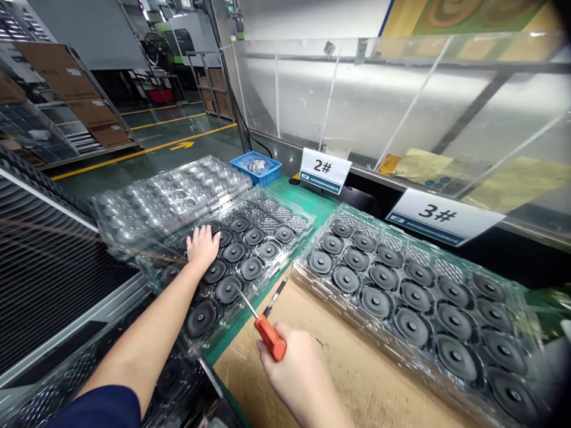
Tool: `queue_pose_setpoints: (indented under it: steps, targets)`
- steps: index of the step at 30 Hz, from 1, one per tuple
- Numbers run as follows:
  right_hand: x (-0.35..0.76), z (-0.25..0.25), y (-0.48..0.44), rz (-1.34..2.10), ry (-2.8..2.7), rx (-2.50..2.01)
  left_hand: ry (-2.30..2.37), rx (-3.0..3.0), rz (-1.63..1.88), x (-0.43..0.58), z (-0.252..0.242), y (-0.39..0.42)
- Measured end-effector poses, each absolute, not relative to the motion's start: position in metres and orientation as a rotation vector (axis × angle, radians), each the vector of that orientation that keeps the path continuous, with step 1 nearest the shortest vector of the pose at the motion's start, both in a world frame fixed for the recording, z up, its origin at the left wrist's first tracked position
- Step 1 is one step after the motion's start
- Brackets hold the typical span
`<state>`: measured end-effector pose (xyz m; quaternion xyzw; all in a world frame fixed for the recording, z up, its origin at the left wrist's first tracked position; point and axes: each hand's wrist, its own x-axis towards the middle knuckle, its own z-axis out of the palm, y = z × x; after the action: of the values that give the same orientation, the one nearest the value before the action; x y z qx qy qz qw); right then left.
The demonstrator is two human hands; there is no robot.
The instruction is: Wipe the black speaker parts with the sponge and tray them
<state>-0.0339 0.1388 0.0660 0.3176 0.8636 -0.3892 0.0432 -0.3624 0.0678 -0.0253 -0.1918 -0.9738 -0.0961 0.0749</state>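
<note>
My right hand [298, 368] is closed around the red handle of a screwdriver [270, 337]. Its thin metal shaft points up and left over the near edge of a clear plastic tray [272, 282], toward a black disc [229, 289] there. My left hand [203, 248] lies over the same tray with its fingers spread on the black discs. Whatever is beneath that palm is hidden. Several round black discs [252, 268] with small centre hubs sit in the tray's pockets, and some far pockets hold none. Close by the screwdriver's shaft, a pen [275, 296] lies on the bench.
A second clear tray [307, 276] of black discs stands right, behind brown board [339, 368]. Stacked clear trays [169, 196] lie at the left. A blue bin [263, 173] and signs 2# [325, 169] and 3# [441, 215] line the back.
</note>
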Motion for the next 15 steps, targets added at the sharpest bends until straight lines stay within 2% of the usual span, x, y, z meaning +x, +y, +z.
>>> queue_pose_setpoints:
  steps: [10,15]
  targets:
    - [-0.025,0.062,0.132,-1.19,2.593,0.91,-2.919,-0.554,-0.167,-0.361,-0.022,0.07]
    - [0.024,0.042,0.13,-1.196,2.395,1.042,-2.947,-0.604,-0.059,-0.346,0.001,0.068]
